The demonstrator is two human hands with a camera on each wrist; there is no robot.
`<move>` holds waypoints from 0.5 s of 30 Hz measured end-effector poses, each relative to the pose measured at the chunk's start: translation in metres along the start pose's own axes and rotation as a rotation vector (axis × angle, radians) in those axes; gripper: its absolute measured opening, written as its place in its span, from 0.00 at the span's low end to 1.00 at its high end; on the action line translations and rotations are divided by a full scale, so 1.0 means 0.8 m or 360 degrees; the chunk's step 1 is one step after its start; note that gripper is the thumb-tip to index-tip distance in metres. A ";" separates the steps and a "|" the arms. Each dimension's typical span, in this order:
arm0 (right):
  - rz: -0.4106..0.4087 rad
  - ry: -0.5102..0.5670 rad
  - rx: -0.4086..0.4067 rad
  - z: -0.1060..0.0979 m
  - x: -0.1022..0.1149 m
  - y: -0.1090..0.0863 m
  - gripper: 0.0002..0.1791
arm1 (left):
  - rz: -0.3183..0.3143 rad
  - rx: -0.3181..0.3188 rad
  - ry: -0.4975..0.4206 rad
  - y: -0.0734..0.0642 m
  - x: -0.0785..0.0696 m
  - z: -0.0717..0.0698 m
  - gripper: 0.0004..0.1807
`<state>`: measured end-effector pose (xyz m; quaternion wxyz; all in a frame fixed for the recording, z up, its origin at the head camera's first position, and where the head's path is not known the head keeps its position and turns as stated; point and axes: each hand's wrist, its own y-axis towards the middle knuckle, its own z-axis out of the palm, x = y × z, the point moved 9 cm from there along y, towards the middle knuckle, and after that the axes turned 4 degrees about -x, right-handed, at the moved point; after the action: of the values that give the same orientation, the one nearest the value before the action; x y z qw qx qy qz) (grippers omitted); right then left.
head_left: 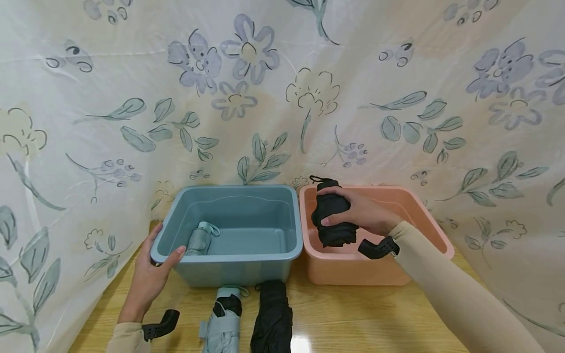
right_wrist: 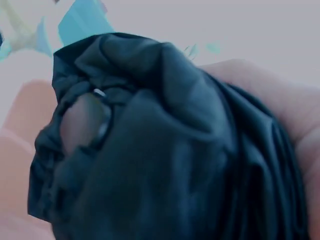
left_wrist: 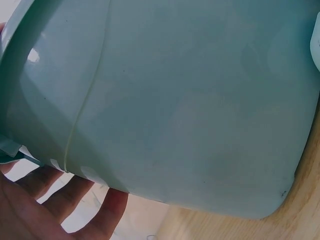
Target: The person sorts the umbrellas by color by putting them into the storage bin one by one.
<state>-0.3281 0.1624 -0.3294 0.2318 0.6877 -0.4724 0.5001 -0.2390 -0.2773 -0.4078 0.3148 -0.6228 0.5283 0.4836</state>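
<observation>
My right hand (head_left: pixel 371 213) grips a folded black umbrella (head_left: pixel 328 211), its wrist loop at the upper end, over the left part of the pink plastic basin (head_left: pixel 357 271). Close up in the right wrist view, the dark folds of its cloth (right_wrist: pixel 165 135) fill most of the picture. At the near left corner of the blue basin (head_left: pixel 238 271), my left hand (head_left: pixel 147 269) holds the rim, thumb on top and fingers along the outer side. A small folded pale blue umbrella (head_left: pixel 199 241) lies inside the blue basin at its left.
In front of the blue basin, a folded light blue umbrella (head_left: pixel 223 328) and a second black umbrella (head_left: pixel 272 321) lie side by side on the wooden table (head_left: pixel 353 318). A flowered cloth (head_left: pixel 282 98) hangs behind the basins and down both sides.
</observation>
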 end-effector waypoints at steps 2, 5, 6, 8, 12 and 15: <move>0.0032 -0.0024 0.0034 0.003 -0.009 0.012 0.45 | -0.0006 -0.0004 0.0008 0.000 0.000 0.000 0.52; 0.0086 -0.0065 0.0066 0.010 -0.022 0.027 0.45 | 0.0002 -0.0005 0.0004 -0.001 0.001 -0.001 0.52; 0.0100 -0.0067 0.0082 0.013 -0.026 0.031 0.45 | 0.0008 -0.0004 0.0001 -0.001 0.001 -0.001 0.52; 0.0124 -0.0090 0.0090 0.018 -0.034 0.038 0.46 | 0.0025 -0.0003 -0.0004 -0.002 0.001 -0.002 0.51; 0.0158 -0.0180 0.0109 0.028 -0.046 0.049 0.46 | 0.0049 0.0004 -0.0017 -0.002 0.001 -0.002 0.51; 0.0190 -0.0239 0.0134 0.035 -0.054 0.054 0.46 | 0.0052 0.0011 -0.0026 -0.002 0.003 -0.001 0.51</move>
<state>-0.3555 0.1391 -0.3858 0.1365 0.7030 -0.5073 0.4795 -0.2375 -0.2785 -0.4096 0.3134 -0.6089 0.5375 0.4920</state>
